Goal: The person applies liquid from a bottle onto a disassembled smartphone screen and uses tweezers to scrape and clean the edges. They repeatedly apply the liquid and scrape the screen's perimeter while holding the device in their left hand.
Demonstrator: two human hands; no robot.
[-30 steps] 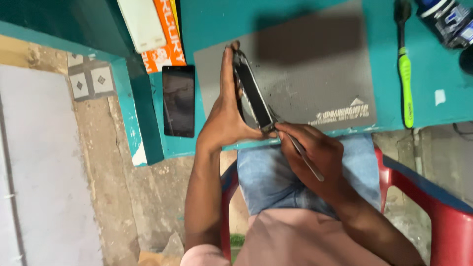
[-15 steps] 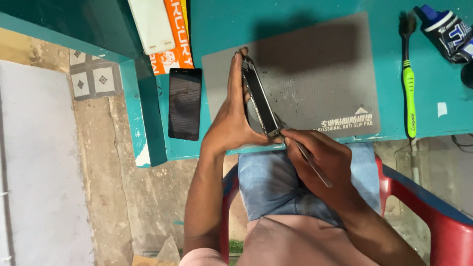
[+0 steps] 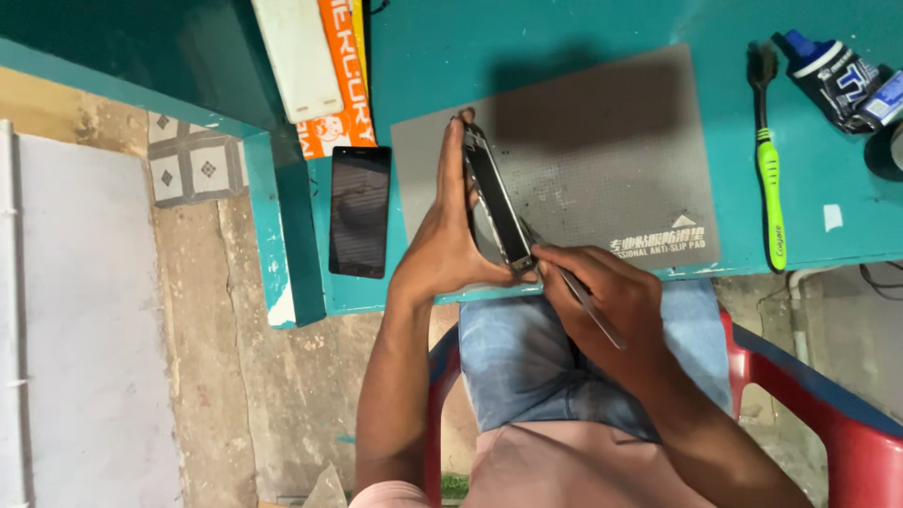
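My left hand [image 3: 450, 240] holds a dark smartphone [image 3: 496, 202] on its edge, upright above a grey anti-slip mat [image 3: 602, 160]. My right hand [image 3: 611, 301] grips a thin metal tool [image 3: 588, 301], and its tip meets the phone's lower corner near the table's front edge. Both hands are close together over the mat's near left corner.
A second black phone [image 3: 358, 211] lies flat on the teal table [image 3: 433, 56], left of the mat. A white and orange box [image 3: 320, 66] sits behind it. A green toothbrush [image 3: 771, 179] and a blue-capped tube [image 3: 832, 71] lie at the right. I sit on a red chair [image 3: 847, 423].
The view has shifted slightly, so the table contents sit lower in frame. My hands keep the same hold on the phone and the tool.
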